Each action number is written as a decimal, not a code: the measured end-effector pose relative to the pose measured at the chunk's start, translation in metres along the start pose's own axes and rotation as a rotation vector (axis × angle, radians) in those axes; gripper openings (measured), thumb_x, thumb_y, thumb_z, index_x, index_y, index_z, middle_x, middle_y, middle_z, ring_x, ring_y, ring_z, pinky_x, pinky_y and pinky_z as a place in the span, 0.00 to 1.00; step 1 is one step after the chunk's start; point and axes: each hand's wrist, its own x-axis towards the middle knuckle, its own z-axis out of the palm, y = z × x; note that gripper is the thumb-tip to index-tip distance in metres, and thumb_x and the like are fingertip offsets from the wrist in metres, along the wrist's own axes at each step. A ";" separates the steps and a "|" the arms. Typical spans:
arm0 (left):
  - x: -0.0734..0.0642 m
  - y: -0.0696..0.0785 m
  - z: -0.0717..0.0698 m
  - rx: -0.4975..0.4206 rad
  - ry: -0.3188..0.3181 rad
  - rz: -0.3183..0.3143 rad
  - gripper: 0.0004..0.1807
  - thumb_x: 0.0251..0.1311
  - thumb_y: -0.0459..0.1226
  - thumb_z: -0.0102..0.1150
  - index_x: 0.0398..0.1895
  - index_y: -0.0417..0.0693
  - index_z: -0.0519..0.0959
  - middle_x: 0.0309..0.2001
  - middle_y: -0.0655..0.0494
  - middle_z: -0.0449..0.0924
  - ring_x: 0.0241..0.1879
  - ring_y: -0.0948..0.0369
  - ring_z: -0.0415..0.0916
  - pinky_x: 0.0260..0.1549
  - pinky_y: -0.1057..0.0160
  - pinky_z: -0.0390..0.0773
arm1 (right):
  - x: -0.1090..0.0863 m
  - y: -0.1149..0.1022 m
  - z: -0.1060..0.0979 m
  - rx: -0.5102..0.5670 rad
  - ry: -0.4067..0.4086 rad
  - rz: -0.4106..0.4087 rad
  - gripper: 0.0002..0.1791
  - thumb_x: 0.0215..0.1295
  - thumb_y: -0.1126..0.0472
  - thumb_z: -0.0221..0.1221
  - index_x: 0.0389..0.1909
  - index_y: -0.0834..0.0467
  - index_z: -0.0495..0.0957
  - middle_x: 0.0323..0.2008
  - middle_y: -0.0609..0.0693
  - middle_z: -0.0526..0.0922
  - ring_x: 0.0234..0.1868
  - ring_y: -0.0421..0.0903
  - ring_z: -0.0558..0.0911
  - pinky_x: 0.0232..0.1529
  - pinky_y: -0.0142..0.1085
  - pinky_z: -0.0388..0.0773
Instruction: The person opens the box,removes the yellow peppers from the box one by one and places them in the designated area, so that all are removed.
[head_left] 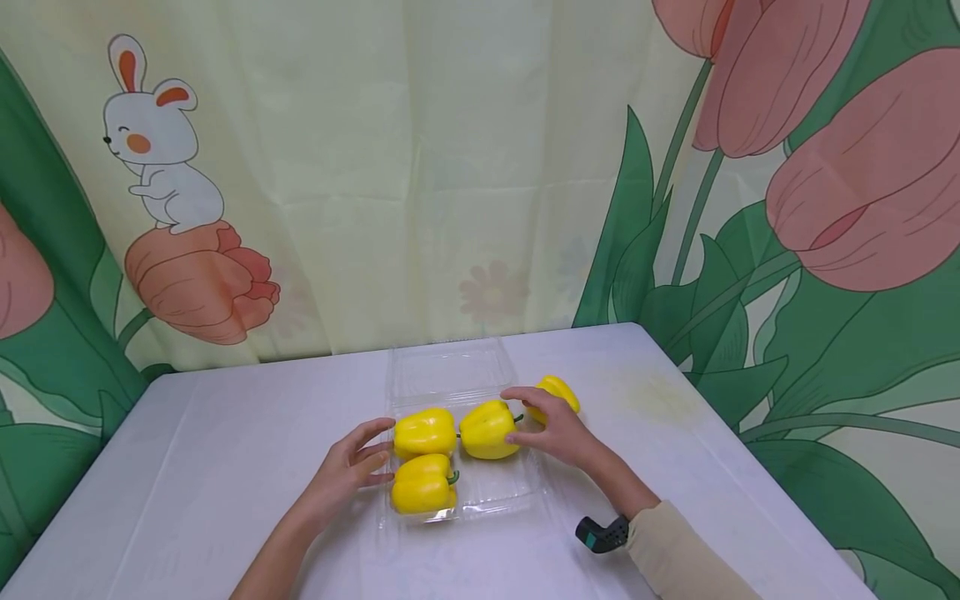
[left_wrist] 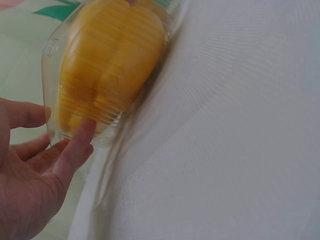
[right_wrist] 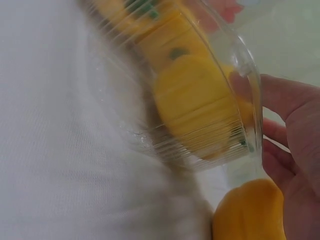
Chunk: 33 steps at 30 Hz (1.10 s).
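Observation:
Three yellow bell peppers sit in a clear plastic clamshell container (head_left: 501,492): one at the back left (head_left: 424,432), one at the front left (head_left: 420,487) and one on the right (head_left: 489,430). My left hand (head_left: 352,462) touches the container's left end, fingers spread along its rim and outer wall. With thumb and fingers, my right hand (head_left: 553,429) holds the stem end of the right pepper. In the right wrist view this pepper (right_wrist: 192,102) shows through the container's ribbed wall, the hand (right_wrist: 300,135) reaching over the rim. The left wrist view shows a pepper (left_wrist: 112,55) behind plastic.
Behind the right hand lies another yellow pepper (head_left: 558,390), on the white-covered table (head_left: 247,450). The container's lid (head_left: 450,371) lies folded back at the far side. A printed curtain (head_left: 360,183) hangs along the table's back edge.

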 end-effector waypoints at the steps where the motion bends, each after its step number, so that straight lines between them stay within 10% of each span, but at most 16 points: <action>1: 0.000 0.000 0.000 -0.006 0.003 -0.004 0.28 0.66 0.36 0.55 0.69 0.51 0.63 0.72 0.49 0.61 0.67 0.46 0.67 0.48 0.54 0.84 | 0.000 0.000 0.001 -0.010 -0.002 -0.005 0.34 0.52 0.52 0.71 0.61 0.52 0.73 0.61 0.48 0.77 0.64 0.50 0.74 0.65 0.50 0.72; 33: -0.002 0.003 -0.002 -0.002 -0.033 0.030 0.29 0.67 0.38 0.55 0.70 0.48 0.61 0.73 0.45 0.58 0.68 0.45 0.65 0.49 0.54 0.83 | 0.005 -0.004 0.008 -0.112 -0.070 0.030 0.38 0.48 0.51 0.73 0.63 0.48 0.71 0.64 0.48 0.74 0.68 0.53 0.69 0.68 0.56 0.66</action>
